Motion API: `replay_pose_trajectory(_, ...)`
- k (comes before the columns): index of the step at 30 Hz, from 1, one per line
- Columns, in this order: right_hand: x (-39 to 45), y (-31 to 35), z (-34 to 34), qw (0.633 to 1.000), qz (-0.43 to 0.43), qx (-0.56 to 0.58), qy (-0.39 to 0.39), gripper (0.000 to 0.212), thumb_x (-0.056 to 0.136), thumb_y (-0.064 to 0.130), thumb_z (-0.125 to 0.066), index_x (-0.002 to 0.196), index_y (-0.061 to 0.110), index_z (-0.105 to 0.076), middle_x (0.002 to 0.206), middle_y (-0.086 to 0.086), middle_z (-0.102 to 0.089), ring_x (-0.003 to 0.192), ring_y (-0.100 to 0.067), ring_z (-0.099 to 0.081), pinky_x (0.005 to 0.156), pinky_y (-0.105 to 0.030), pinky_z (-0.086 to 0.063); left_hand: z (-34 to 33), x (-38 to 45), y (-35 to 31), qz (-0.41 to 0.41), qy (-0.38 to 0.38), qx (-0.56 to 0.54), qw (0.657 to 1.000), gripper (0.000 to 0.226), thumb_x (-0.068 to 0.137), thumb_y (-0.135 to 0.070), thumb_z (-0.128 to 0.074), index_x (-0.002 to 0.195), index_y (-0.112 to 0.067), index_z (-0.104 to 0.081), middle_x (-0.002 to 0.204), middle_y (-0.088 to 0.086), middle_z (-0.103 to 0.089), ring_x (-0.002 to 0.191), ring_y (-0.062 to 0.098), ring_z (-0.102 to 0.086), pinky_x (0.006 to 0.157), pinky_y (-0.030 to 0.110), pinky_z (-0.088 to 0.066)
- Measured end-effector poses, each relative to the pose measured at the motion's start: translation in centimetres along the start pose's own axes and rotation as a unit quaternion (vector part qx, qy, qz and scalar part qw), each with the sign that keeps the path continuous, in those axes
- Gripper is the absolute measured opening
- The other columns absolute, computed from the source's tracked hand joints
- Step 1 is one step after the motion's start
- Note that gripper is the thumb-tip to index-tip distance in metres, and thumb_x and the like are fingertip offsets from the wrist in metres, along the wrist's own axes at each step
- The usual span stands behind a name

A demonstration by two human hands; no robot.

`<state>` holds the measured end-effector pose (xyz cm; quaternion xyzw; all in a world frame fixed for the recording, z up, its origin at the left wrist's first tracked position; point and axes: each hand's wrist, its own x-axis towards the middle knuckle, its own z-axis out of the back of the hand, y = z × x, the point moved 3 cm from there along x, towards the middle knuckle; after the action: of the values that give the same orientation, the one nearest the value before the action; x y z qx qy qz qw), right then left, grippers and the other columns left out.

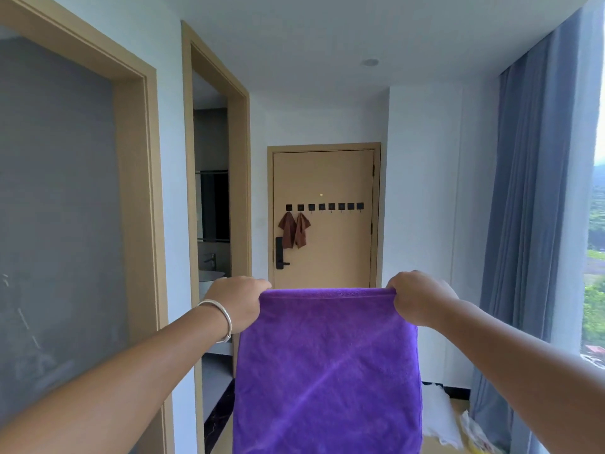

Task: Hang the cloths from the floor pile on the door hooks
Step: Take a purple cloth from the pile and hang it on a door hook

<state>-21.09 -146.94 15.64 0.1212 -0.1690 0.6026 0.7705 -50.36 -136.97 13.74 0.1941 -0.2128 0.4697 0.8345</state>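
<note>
A purple cloth [327,365] hangs spread out in front of me, held by its two upper corners. My left hand [237,301] pinches the left corner and my right hand [417,296] pinches the right one. Far ahead stands a tan door [340,244] with a row of several black hooks [330,207] across it. Two brown cloths [294,230] hang from the two leftmost hooks; the other hooks are bare. The floor pile is hidden behind the purple cloth.
An open doorway [212,204] on the left shows a sink. Blue curtains [527,224] and a window line the right side. White and yellowish items [458,421] lie on the floor at lower right. A black door lock [280,253] sits below the brown cloths.
</note>
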Motion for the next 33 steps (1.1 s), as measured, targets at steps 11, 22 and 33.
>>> replay_pose_trajectory(11,12.5,3.5,-5.0,1.000,0.002,-0.022,-0.015,0.039,0.082,0.007,-0.034,0.095,0.022,-0.067,0.088,0.002,-0.065,0.079,-0.017,-0.061,0.060,-0.027,-0.050,-8.0,10.2,7.3,0.007,0.012,-0.010,1.000,0.025,0.098,-0.027,-0.034,0.091,-0.031,-0.058,0.078,-0.010,-0.062,0.068,0.011,-0.057,0.060,0.026,-0.046)
replay_pose_trajectory(22,21.7,4.4,-12.1,0.999,-0.002,-0.036,0.010,0.040,0.084,0.005,-0.033,0.096,0.025,-0.065,0.087,0.004,-0.064,0.077,-0.016,-0.060,0.056,-0.025,-0.039,-16.4,17.3,10.7,0.007,0.018,-0.011,1.000,0.027,0.100,-0.027,-0.033,0.088,-0.032,-0.057,0.077,-0.010,-0.061,0.068,0.010,-0.057,0.062,0.026,-0.047)
replay_pose_trajectory(33,34.8,0.1,-17.5,1.000,0.003,-0.007,0.005,0.029,0.082,0.005,-0.036,0.060,0.024,-0.039,0.065,0.006,-0.047,0.059,-0.014,-0.050,0.054,-0.027,-0.041,-22.5,29.5,9.9,0.034,0.042,0.012,0.998,0.027,0.094,-0.017,-0.033,0.087,-0.028,-0.057,0.080,-0.007,-0.061,0.072,0.015,-0.059,0.068,0.033,-0.052)
